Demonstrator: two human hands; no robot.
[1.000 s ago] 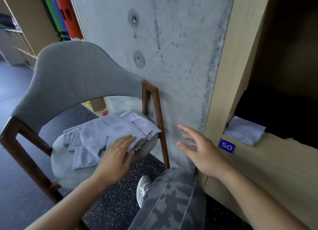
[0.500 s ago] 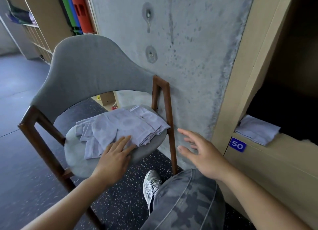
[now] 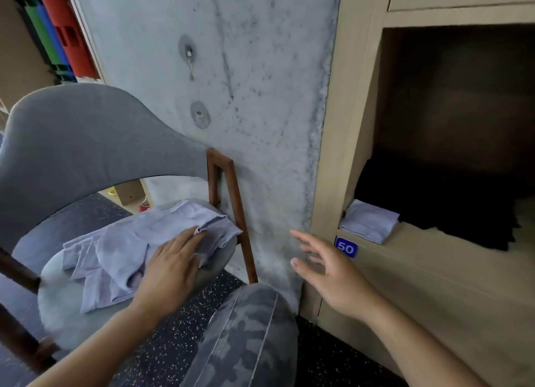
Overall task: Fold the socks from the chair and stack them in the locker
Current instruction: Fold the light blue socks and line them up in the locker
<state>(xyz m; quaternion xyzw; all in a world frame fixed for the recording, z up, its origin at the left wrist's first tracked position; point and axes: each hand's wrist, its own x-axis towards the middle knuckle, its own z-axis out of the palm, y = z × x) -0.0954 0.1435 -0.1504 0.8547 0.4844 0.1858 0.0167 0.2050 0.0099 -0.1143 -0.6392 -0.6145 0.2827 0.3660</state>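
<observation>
A pile of pale lilac socks lies loose on the round seat of a grey chair. My left hand lies on the right side of the pile, and its fingertips and thumb pinch a bunched fold of one sock. My right hand hovers in the air between the chair and the locker, fingers spread and holding nothing. One folded lilac sock sits at the front left corner of the open locker compartment.
A concrete pillar stands between chair and locker. The chair's wooden post leans against it. A blue label "50" marks the locker front. Dark cloth lies deeper in the compartment. My camouflage-trousered knee is low in the middle.
My left hand has slid forward over the pile and gathered a fold of sock at its fingertips. My right hand has stayed open and drifted slightly towards the locker.
</observation>
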